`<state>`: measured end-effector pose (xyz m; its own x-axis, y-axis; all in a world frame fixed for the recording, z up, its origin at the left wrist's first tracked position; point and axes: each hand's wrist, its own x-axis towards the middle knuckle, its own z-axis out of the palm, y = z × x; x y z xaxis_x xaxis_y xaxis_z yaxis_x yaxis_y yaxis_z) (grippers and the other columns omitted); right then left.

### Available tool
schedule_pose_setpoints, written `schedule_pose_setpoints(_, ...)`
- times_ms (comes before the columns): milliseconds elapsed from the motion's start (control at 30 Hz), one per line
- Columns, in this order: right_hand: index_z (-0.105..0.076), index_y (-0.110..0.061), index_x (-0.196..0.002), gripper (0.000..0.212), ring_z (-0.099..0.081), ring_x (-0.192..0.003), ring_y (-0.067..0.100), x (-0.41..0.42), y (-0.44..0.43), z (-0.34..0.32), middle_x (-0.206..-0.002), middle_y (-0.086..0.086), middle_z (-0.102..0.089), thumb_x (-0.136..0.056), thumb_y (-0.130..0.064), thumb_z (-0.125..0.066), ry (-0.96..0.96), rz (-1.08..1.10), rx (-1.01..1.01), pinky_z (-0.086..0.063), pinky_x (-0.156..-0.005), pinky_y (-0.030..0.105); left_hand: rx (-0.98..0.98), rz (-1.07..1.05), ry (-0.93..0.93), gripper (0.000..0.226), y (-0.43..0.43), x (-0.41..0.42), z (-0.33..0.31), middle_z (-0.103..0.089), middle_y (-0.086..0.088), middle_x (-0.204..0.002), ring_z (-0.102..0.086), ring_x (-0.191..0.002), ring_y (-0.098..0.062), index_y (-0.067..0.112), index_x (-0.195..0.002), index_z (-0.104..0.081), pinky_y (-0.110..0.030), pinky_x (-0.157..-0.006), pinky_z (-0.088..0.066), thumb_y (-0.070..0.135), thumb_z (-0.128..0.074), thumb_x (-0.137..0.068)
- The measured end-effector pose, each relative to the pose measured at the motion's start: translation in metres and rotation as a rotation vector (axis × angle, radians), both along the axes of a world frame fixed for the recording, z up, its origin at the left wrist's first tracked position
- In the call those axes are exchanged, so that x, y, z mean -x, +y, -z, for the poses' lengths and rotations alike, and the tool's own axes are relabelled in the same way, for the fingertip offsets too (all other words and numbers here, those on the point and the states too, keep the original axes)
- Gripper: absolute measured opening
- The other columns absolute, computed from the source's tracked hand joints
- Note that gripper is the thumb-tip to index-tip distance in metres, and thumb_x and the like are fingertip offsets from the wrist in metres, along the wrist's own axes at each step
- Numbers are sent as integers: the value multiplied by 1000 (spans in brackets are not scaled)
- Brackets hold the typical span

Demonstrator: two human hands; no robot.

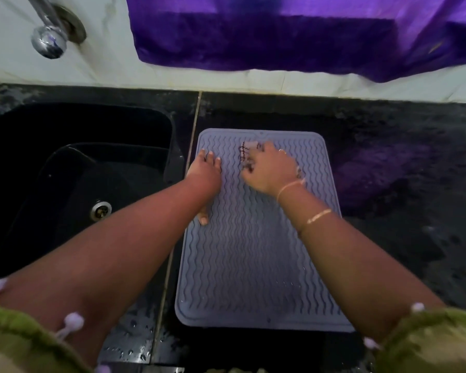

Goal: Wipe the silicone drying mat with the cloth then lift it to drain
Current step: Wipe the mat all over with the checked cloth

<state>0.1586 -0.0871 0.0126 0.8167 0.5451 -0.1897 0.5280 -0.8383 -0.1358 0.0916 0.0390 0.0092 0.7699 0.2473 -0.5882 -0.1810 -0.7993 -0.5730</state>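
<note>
A grey silicone drying mat (253, 254) with wavy ridges lies flat on the wet black counter, just right of the sink. My left hand (206, 173) presses flat on the mat's left edge near the far corner, fingers spread. My right hand (269, 168) is closed over a small bunched pale cloth (249, 149) with dark stitching, pressed on the mat's far middle. Most of the cloth is hidden under my fingers.
A black sink (73, 168) with a metal drain (100, 210) sits to the left. A chrome tap (47, 36) juts from the white wall above it. A purple cloth (293, 39) hangs on the wall behind. The black counter (401, 184) is wet, with droplets near the front edge.
</note>
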Motion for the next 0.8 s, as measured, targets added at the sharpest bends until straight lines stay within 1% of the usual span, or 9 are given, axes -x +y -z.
schedule_pose_setpoints(167,-35,-21,-136,59,-48,-109,36,79,-47,0,-135,15,-36,-85,-44,-50,5,-267,37,-47,-85,40,-48,7,23,97,-4,2,-4,2,-20,-159,0,-147,-36,1,-150,0,-56,-116,5,47,-58,-88)
schedule_pose_setpoints(333,-42,-27,-132,51,-48,-111,34,129,-92,-12,-138,9,-35,-85,-45,-50,134,-420,29,-46,-86,39,-61,-14,-55,85,-6,5,-2,-2,-20,-158,-6,-147,-34,1,-151,-1,-56,-114,6,43,-49,-95)
schedule_pose_setpoints(467,-64,-26,-112,31,-57,-99,20,125,-101,-24,-122,-1,-55,-84,-34,-56,325,-234,-201,-48,-80,29,9,-72,-169,78,-4,12,-6,-5,-16,-160,-12,-147,-27,6,-152,0,-59,-114,8,41,-44,-97)
schedule_pose_setpoints(533,-70,-21,-99,21,-61,-85,18,108,-92,-33,-105,2,-66,-85,-27,-56,337,-112,-370,-51,-75,32,31,-90,-200,88,-5,20,-11,-5,-13,-160,-8,-148,-28,10,-152,0,-65,-112,9,45,-53,-92)
schedule_pose_setpoints(600,-68,-27,-100,20,-63,-83,20,82,-75,-41,-99,2,-69,-86,-26,-54,323,-17,-460,-53,-77,36,58,-106,-230,108,-11,32,-19,-6,-12,-160,-2,-148,-31,17,-153,-4,-68,-108,10,52,-71,-75)
schedule_pose_setpoints(633,-65,-33,-108,25,-63,-91,20,68,-64,-42,-106,-1,-68,-86,-29,-54,327,26,-446,-50,-85,39,103,-140,-255,110,-15,40,-21,-11,-10,-159,-5,-147,-30,19,-152,-11,-67,-107,10,51,-76,-70)
schedule_pose_setpoints(667,-59,-37,-117,32,-59,-106,23,55,-54,-40,-119,-2,-64,-86,-35,-54,334,64,-378,-42,-97,46,198,-186,-295,97,-19,50,-21,-23,-9,-156,-14,-146,-29,21,-149,-23,-66,-109,7,43,-77,-72)
schedule_pose_setpoints(733,-46,-34,-133,52,-41,-129,32,43,-36,-30,-142,2,-46,-84,-48,-52,347,112,-161,-25,-108,57,444,-272,-366,52,-23,72,-17,-42,-5,-145,-33,-138,-24,19,-136,-43,-62,-113,1,22,-60,-87)
schedule_pose_setpoints(800,-37,-25,-140,64,-36,-130,37,54,-27,-14,-145,9,-37,-83,-50,-52,241,62,25,-29,-106,56,617,-326,-314,55,-20,92,-11,-25,-4,-156,-24,-143,-21,18,-145,-33,-59,-116,1,15,-49,-93)
